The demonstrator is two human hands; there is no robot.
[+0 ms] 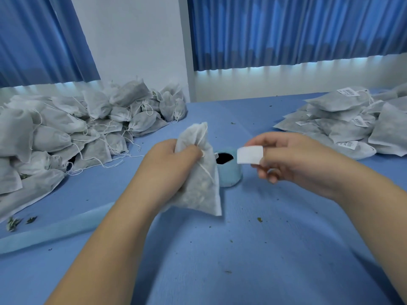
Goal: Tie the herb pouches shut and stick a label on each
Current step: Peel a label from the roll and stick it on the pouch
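My left hand [169,164] grips a white herb pouch [201,186] near its drawn neck, and the pouch hangs above the blue table with its string trailing down the front. My right hand [293,157] pinches a white label [250,154] between thumb and fingers, just right of the pouch and apart from it. Between and behind the two hands stands a light blue roll [230,172] with a dark hole in its top.
A big heap of unlabelled pouches [72,130] with loose strings fills the left of the blue table [242,249]. Labelled pouches [343,122] are stacked at the right. A pale blue strip [57,230] lies at the near left, with herb crumbs scattered around.
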